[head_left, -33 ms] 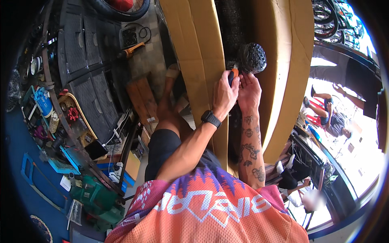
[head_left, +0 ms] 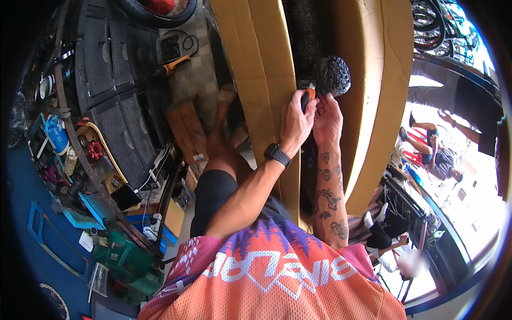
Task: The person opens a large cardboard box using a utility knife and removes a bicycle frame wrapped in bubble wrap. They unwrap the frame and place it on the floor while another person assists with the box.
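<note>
A tall brown cardboard box stands open in front of me, with a black knobby tyre and dark wrapping showing in its gap. My left hand, with a black watch on the wrist, grips a small orange-handled tool held against the box edge just below the tyre. My right hand, on a tattooed forearm, rests right beside it with fingers up against the dark wrapping; I cannot tell whether it grips anything.
A black drawer cabinet and shelves crowded with tools line the left. An orange-handled tool lies on the tiled floor behind. A green machine sits lower left. Other people sit at the right, bicycle wheels above them.
</note>
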Tool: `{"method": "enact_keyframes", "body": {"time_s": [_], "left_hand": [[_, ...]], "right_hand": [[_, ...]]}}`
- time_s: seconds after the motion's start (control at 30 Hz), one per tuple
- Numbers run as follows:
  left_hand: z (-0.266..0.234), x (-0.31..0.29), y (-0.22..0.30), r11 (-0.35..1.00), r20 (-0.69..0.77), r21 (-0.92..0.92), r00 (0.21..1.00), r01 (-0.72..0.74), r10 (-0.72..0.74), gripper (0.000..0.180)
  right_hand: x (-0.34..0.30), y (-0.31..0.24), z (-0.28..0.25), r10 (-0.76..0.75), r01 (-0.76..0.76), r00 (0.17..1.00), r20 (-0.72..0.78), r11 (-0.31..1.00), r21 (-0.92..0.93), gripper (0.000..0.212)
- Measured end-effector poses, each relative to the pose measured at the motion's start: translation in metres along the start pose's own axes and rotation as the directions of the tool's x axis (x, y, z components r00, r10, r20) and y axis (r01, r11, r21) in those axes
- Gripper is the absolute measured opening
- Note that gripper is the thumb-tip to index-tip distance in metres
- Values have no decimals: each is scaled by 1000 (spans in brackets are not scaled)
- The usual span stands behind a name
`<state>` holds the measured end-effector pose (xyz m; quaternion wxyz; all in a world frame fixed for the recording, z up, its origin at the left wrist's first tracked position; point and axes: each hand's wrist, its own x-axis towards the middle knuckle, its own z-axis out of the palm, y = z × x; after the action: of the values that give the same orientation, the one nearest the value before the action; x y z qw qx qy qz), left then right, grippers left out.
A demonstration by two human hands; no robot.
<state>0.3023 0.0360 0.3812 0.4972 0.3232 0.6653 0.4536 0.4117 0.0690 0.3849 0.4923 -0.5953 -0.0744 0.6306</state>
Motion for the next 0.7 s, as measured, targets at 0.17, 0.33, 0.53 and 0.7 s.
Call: {"method": "enact_keyframes", "body": {"time_s": [0.17, 0.33, 0.53, 0.7], "left_hand": [[-2, 13, 9, 960, 70, 271, 996, -71, 54, 34], [-8, 12, 28, 908, 128, 420, 990, -4, -54, 32], [-13, 7, 41, 887, 137, 461, 990, -24, -44, 27], [-19, -5, 33, 895, 193, 446, 978, -20, -74, 22]], "right_hand": [[9, -8, 8, -159, 143, 987, -18, 929, -341, 17], [17, -34, -1, -161, 218, 976, 146, 709, -671, 20], [19, -49, -13, -85, 265, 957, 277, 646, -716, 25], [25, -68, -21, -94, 350, 936, 338, 197, -916, 21]]}}
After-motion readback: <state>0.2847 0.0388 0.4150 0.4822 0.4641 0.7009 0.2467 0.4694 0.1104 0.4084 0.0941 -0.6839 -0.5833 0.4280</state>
